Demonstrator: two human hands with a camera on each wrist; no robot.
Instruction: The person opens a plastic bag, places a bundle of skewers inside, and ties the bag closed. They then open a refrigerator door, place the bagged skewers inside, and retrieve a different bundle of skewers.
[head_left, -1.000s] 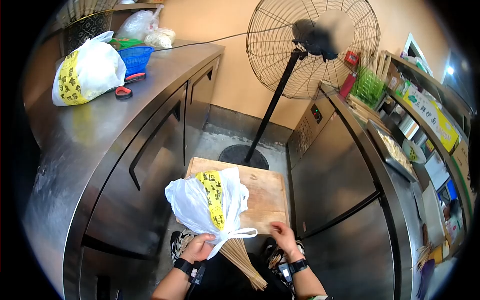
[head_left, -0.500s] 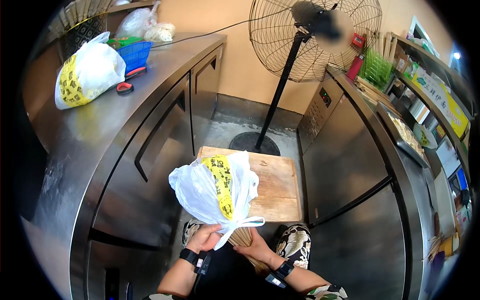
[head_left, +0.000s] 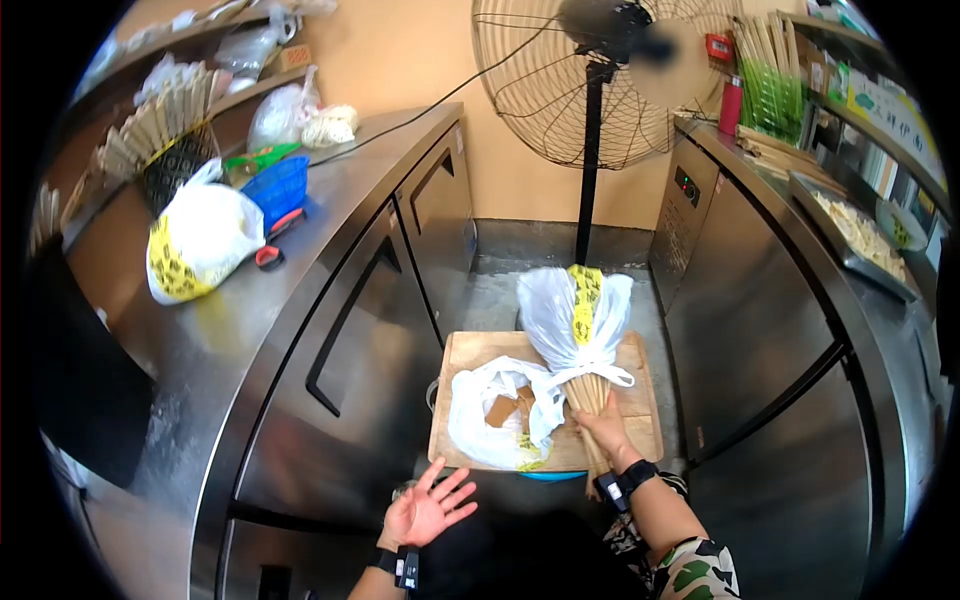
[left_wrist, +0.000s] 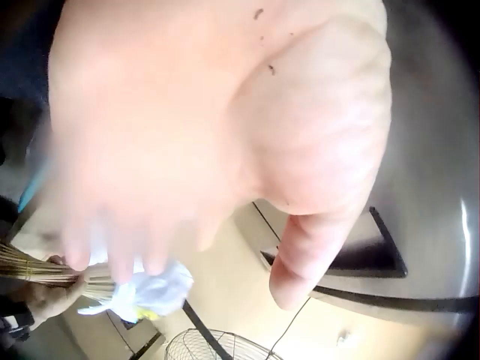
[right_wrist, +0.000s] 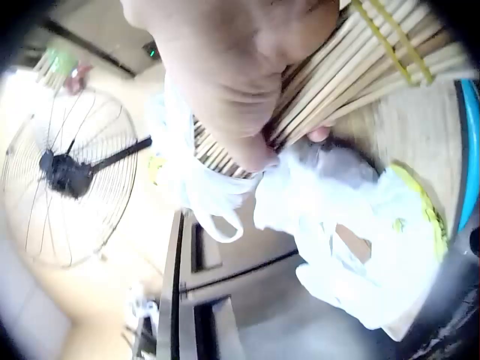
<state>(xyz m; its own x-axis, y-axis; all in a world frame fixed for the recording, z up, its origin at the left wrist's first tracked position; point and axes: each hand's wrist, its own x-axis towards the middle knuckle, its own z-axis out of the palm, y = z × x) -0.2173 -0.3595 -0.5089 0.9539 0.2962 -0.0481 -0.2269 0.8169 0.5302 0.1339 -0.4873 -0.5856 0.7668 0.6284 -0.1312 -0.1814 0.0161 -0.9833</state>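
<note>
Skewers (head_left: 592, 400), a bundle of bamboo sticks, are standing over the cutting board (head_left: 645, 425), their tips hiding inside a tied white bag (head_left: 575, 315) at 12 o'clock. Right hand (head_left: 603, 432) is gripping them tightly. Left hand (head_left: 428, 512) is hovering spread, holding nothing, at 7 o'clock off the board's near edge. A loose bag (head_left: 495, 415) is covering the board's left half.

Spread left hand (left_wrist: 210, 127) above bag (left_wrist: 150, 292)
</note>
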